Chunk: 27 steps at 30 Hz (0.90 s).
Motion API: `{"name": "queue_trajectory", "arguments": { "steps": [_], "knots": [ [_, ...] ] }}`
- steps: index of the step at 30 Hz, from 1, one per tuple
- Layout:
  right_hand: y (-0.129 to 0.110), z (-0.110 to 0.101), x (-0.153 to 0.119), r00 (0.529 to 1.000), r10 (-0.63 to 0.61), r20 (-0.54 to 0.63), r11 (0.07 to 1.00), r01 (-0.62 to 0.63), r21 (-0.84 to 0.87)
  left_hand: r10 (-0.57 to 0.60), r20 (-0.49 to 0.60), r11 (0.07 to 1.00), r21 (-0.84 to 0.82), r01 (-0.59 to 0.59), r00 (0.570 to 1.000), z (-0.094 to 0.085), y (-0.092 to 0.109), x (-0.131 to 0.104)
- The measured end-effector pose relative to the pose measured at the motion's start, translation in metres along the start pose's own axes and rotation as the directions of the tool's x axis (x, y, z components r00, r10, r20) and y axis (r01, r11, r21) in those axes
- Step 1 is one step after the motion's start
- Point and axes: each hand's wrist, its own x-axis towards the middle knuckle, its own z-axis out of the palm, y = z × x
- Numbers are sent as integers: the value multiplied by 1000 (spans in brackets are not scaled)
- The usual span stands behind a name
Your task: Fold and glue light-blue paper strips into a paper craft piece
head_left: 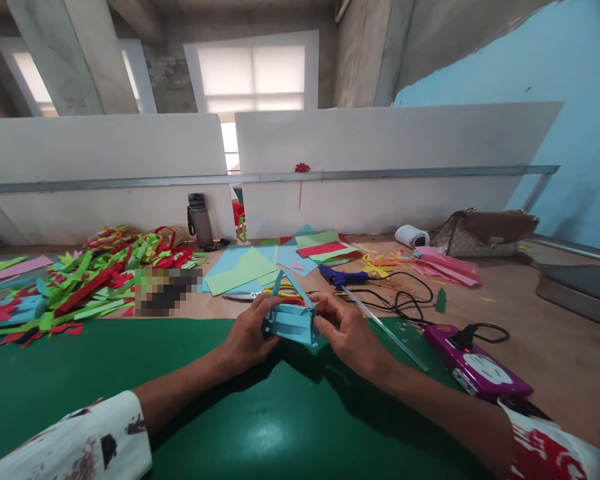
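Observation:
A small light-blue folded paper box (293,325) is held up over the green mat, with thin blue strips (296,287) rising from it to a point. My left hand (251,337) is closed around its left end, thumb below and fingers on top. At the other end, my right hand (347,330) pinches the box's right edge near the foot of a strip. Just behind the box lie yellow-handled scissors (243,295) and a red-orange handle, partly covered. A blue glue gun (343,277) rests beyond my right hand, with a clear glue stick (387,330) projecting toward me.
Left of the mat (190,433) is a heap of coloured paper pieces (95,280). Paper sheets (243,270) lie behind my hands, near a dark bottle (199,220). At right are a purple power strip (475,363), black cables (405,303) and a handbag (485,233).

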Motion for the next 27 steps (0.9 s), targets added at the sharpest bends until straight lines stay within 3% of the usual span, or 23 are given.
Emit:
{"name": "queue_trajectory", "arguments": {
  "steps": [7, 14, 20, 27],
  "knots": [
    [-1, -2, 2, 991, 12, -133, 996, -23, -80, -204, 16, 941, 278, 192, 979, -1, 5, -2],
    [6, -3, 1, 992, -128, 22, 920, 127, -371, -216, 7, 892, 407, 194, 976, -2, 7, -1],
    [19, -4, 6, 976, -113, 188, 844, 194, -500, -153, 20, 910, 393, 133, 988, 0, 12, -5],
    [26, -7, 9, 972, -119, 202, 841, 207, -499, -309, 100, 927, 254, 276, 946, -11, 22, -10]
  ]
}}
